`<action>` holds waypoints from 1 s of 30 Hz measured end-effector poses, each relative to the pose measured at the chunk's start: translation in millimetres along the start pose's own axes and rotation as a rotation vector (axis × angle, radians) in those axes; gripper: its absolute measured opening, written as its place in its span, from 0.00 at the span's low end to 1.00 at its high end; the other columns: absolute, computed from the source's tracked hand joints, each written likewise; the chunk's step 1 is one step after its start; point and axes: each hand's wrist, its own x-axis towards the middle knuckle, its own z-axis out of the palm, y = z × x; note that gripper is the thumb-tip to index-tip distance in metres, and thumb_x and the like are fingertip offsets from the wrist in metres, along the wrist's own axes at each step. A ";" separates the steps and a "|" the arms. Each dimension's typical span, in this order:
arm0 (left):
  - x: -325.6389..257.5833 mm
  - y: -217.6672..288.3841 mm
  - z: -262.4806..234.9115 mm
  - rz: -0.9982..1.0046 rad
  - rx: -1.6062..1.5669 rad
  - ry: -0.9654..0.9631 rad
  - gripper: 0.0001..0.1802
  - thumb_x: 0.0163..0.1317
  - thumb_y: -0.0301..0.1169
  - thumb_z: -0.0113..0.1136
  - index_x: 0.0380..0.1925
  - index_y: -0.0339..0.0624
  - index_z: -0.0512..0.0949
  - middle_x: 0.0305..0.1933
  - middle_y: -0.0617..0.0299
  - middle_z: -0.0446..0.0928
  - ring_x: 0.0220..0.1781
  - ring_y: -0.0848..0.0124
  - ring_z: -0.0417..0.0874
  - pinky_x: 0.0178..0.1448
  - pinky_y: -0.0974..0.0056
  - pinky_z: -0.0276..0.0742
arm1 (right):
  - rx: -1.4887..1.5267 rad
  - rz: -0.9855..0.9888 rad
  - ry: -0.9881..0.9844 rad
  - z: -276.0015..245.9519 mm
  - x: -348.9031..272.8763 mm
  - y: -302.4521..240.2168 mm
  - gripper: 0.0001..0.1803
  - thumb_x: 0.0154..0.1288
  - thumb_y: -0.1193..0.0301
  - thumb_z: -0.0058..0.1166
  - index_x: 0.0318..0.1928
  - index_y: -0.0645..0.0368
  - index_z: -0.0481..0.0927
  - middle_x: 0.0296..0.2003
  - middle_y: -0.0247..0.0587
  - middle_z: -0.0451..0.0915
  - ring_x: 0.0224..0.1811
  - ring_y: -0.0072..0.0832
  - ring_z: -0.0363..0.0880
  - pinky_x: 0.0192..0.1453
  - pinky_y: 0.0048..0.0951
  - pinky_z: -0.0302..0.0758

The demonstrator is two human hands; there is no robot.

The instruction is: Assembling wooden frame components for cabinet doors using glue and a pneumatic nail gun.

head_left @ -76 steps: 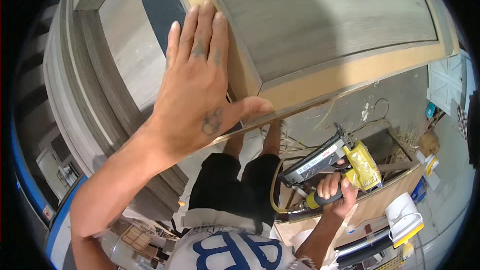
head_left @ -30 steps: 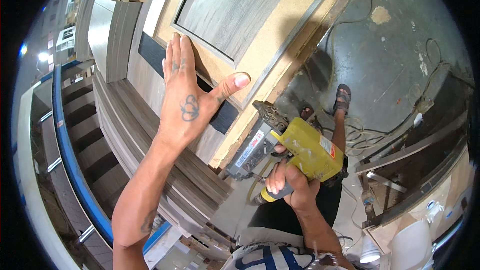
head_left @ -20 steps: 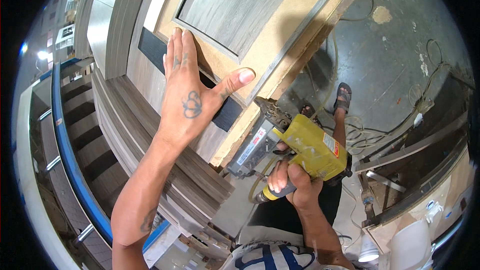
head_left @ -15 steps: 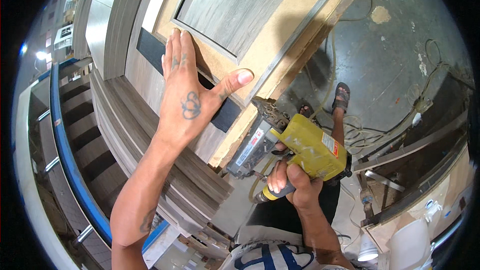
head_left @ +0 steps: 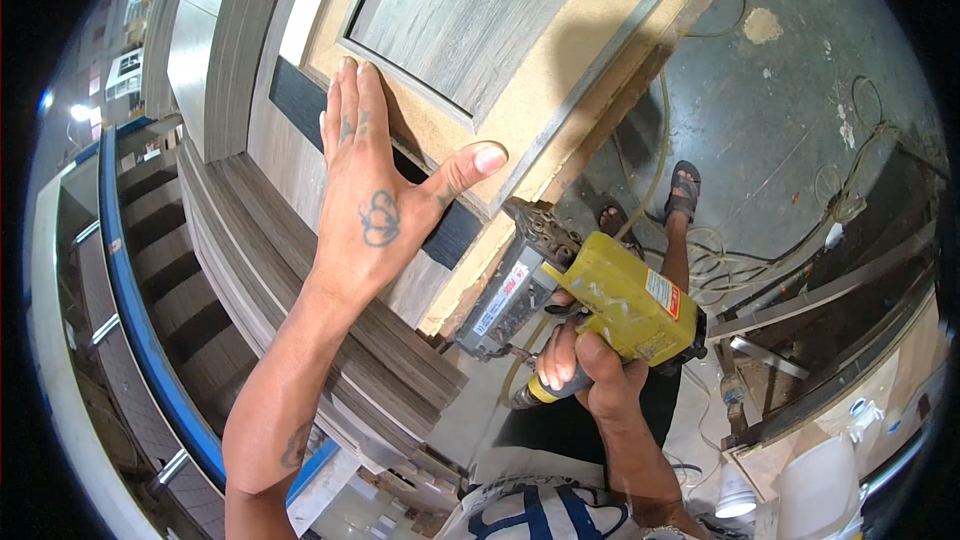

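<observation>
My left hand (head_left: 380, 190) lies flat, fingers together and thumb spread, on the tan frame of a door panel (head_left: 580, 50) with a grey wood-grain inset. My right hand (head_left: 585, 375) grips the handle of a yellow and grey pneumatic nail gun (head_left: 590, 290). The gun's nose sits against the panel's lower edge, just below my left thumb. An air hose (head_left: 655, 170) runs from the gun down toward the floor.
Stacked grey wood-grain panels (head_left: 300, 290) lie beneath the door panel, beside a blue-edged rack (head_left: 140, 320). My sandalled feet (head_left: 685, 190) stand on a concrete floor strewn with cables (head_left: 850, 190). White buckets (head_left: 810, 485) and wooden strips sit at the lower right.
The view swung from facing the panel's flat side to its lower edge. My right hand brought the nail gun up to that edge, and since then both hands have held nearly still.
</observation>
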 end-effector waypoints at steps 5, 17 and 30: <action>0.3 0.1 -0.4 0.000 -0.011 -0.002 0.69 0.45 0.67 0.66 0.65 0.13 0.51 0.69 0.18 0.47 0.76 0.36 0.45 0.77 0.44 0.49 | 0.029 0.002 -0.009 2.0 0.7 -3.4 0.28 0.69 0.61 0.54 0.59 0.71 0.65 0.20 0.36 0.72 0.20 0.25 0.70 0.27 0.30 0.71; 2.4 3.4 -3.5 0.000 -0.016 0.001 0.67 0.46 0.64 0.69 0.65 0.12 0.52 0.69 0.18 0.48 0.76 0.37 0.45 0.77 0.46 0.49 | -0.108 -0.013 0.017 -1.9 -3.7 -2.8 0.26 0.70 0.63 0.55 0.58 0.71 0.66 0.21 0.35 0.72 0.20 0.25 0.71 0.27 0.29 0.72; 1.4 2.4 -2.6 0.004 0.011 -0.007 0.68 0.45 0.65 0.68 0.65 0.12 0.52 0.69 0.18 0.48 0.76 0.35 0.47 0.76 0.44 0.51 | -0.065 0.000 0.010 2.4 -3.7 -5.2 0.26 0.69 0.64 0.55 0.57 0.71 0.65 0.21 0.35 0.72 0.20 0.25 0.71 0.27 0.29 0.72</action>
